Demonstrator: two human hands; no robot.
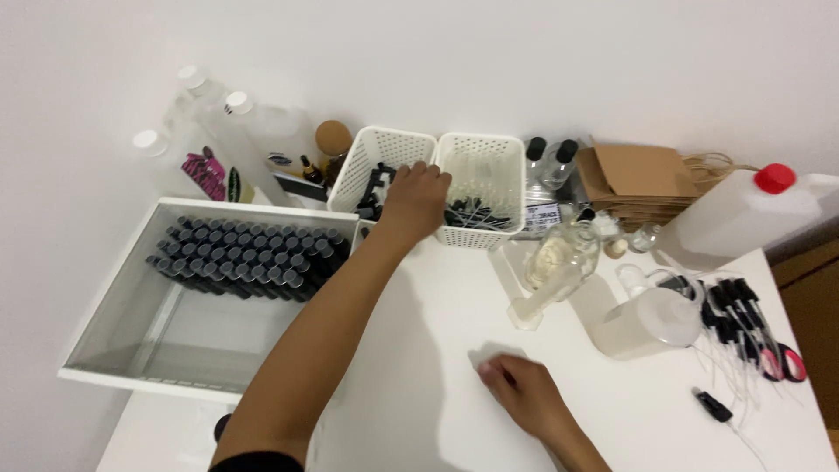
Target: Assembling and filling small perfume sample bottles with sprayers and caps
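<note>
Nearest the front edge of the white tabletop [419, 385], the right hand [524, 395] rests knuckles up, its fingers curled together over a small pale object [488, 357] that lies on the surface; only a whitish end shows past the fingertips, pointing toward the far-left, and its kind cannot be told. To the right, near the right edge, lies a scatter of black-capped droppers [732, 308] with thin clear stems, and just left of them a translucent jug [651, 322].

Farther back the left arm stretches toward the wall. The left hand [414, 199] sits over the rim between two white perforated baskets at the far edge, fingers bent down and loosely together at the left basket [374, 162], which holds black pieces; whether it grips any of them cannot be told. The right basket [479, 188] holds slim black-tipped droppers lying roughly crosswise.

Left of the baskets, an open white drawer [166, 328] carries rows of dark bottles [249, 253] with black caps, packed at its far end.
</note>
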